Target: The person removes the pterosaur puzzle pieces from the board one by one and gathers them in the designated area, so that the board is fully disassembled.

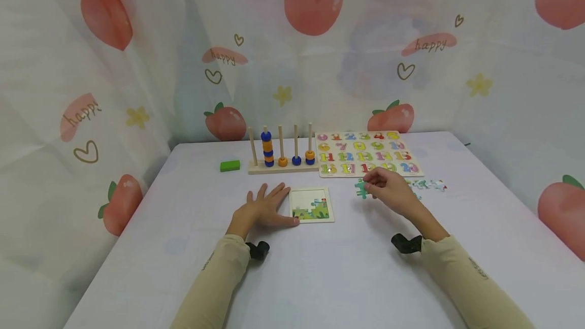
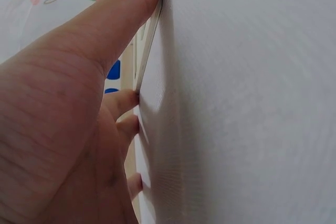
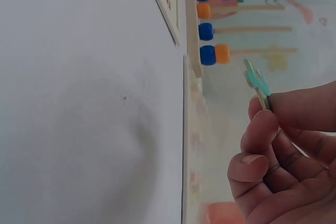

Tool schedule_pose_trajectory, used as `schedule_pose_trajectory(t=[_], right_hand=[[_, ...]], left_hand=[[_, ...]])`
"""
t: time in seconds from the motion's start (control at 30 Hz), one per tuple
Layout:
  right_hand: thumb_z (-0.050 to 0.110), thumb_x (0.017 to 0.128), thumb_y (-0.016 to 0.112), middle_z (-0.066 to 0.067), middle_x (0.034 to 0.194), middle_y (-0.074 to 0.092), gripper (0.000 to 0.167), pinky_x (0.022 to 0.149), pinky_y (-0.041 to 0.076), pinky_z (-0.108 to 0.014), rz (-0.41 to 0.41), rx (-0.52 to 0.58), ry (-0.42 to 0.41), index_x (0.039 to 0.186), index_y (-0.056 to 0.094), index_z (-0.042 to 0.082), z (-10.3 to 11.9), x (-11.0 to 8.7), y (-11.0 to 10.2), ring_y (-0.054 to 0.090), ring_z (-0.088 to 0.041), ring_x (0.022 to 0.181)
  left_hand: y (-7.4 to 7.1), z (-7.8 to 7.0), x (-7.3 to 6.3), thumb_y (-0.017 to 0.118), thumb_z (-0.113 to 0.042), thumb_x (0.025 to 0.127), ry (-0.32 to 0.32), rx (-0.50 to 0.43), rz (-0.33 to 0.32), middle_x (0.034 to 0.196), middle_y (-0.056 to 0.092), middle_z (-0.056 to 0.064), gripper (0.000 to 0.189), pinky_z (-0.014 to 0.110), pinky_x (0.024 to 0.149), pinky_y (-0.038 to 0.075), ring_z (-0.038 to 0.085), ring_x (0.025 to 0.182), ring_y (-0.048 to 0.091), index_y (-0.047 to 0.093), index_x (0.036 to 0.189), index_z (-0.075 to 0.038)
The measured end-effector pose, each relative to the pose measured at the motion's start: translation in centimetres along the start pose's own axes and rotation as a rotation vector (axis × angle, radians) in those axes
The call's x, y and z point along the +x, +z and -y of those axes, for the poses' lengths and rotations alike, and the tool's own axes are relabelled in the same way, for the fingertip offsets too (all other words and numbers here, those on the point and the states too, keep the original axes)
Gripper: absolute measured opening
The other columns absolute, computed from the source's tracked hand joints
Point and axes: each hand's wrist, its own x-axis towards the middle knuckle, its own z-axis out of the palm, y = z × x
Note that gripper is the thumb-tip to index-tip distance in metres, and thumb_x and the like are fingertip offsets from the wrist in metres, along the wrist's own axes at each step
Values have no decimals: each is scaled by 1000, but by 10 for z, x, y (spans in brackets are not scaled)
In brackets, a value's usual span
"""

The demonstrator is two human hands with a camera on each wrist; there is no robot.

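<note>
Between thumb and fingertips my right hand [image 1: 387,190] pinches a green jigsaw piece [image 1: 361,189], held above the table right of the puzzle frame. The right wrist view shows the same piece [image 3: 257,80] nearly edge-on. My left hand [image 1: 265,209] lies spread at the left side of the square puzzle frame [image 1: 332,212], its thumb at the lower left corner and a fingertip by the upper left one. Inside that frame, joined pieces [image 1: 315,211] fill the lower part with a green scene, and the upper part is bare. In the left wrist view the thumb [image 2: 123,17] touches the frame's edge.
Loose jigsaw pieces [image 1: 425,185] lie to the right, partly behind my right hand. At the back stand a peg stacker [image 1: 283,169] with blue and orange beads and a number board [image 1: 365,155]. A green block [image 1: 230,166] rests at the left.
</note>
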Motion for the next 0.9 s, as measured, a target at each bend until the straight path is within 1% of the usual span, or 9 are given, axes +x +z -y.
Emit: schedule_pose_trajectory(t=[0.2,0.37,0.5,0.7,0.9], right_hand=[[8,107,66,-17,106,70,21,77,60,-35,-12,1,20,122,64,-6,-5,-5,-12,66,-32,90],[9,108,65,-18,109,69,23,78,60,-35,-27,-21,43,124,62,-6,-12,-10,-21,65,-30,90],[11,108,64,-18,111,69,24,77,60,-33,-33,-38,61,126,62,-6,-18,-14,-28,65,-28,90],[14,109,63,-19,112,69,28,72,56,-26,-51,-66,83,127,61,-8,-27,-21,-40,64,-28,90],[13,110,62,-21,113,68,29,73,59,-29,-82,-73,114,129,60,-8,-34,-26,-53,64,-30,91]], left_hand=[[-1,-1,-2,69,-73,91,-2,-5,-2,180,11,-3,104,71,125,-4,41,164,-3,24,173,-27],[0,0,-2,69,-74,91,-4,0,-3,180,11,-3,105,71,124,-4,41,163,-3,24,173,-27],[1,0,-1,69,-74,91,-8,0,-2,180,11,-3,104,71,124,-4,41,164,-3,24,173,-27],[2,-2,-2,69,-73,91,-10,-5,-10,180,12,-3,104,71,125,-3,40,164,-2,26,173,-27],[1,-2,-2,69,-71,92,-8,-2,-7,180,11,-3,102,70,125,-4,40,164,-3,25,173,-27]])
